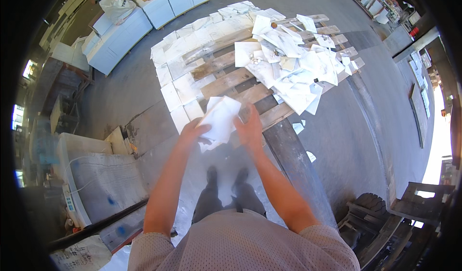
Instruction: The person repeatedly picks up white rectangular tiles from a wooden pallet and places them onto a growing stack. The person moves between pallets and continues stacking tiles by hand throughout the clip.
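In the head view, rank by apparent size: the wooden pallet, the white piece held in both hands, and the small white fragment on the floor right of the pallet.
1. Wooden pallet
2. Held white piece, enlarged by nearness to the camera
3. Floor fragment

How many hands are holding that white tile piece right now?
2. The left hand grips the white tile piece at its left edge, and the right hand holds its right edge, both above the wooden pallet.

Grey concrete floor (pixel 337 126) — white cabinets (pixel 120 35), wooden pallets (pixel 418 203) — sunlit.
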The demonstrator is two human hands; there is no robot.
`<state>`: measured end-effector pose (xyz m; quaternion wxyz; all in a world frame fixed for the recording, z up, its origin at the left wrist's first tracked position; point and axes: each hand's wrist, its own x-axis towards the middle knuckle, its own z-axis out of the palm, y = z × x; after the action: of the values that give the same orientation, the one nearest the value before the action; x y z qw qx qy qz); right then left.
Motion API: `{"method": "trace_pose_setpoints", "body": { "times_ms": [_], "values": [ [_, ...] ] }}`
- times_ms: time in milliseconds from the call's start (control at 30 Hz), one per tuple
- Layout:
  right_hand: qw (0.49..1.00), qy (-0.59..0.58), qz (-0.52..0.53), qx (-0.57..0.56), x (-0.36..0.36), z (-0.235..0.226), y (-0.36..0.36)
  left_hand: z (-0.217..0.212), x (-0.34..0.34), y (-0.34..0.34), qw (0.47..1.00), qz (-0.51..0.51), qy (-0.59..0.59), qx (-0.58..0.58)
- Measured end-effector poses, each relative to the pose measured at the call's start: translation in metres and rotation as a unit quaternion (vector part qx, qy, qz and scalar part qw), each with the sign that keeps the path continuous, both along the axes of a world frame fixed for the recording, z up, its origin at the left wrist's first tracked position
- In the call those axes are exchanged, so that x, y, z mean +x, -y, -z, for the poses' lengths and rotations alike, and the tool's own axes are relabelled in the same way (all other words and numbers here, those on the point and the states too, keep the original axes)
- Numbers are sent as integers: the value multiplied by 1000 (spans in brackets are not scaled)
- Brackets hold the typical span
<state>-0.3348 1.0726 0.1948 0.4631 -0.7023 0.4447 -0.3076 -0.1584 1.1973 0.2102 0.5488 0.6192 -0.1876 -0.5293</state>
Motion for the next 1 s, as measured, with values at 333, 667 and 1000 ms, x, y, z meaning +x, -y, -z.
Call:
{"method": "trace_pose_setpoints", "body": {
  "times_ms": [333,667,1000],
  "values": [
    [788,95,-135,594,-65,43,-207,56,-78,-208,972,-104,-205,46],
    [917,11,-130,378,-102,199,-284,262,-125,-261,935,-60,-336,93],
    [812,206,123,532,-126,359,-150,483,-199,-238,938,-131,-319,44]
  ]
}}
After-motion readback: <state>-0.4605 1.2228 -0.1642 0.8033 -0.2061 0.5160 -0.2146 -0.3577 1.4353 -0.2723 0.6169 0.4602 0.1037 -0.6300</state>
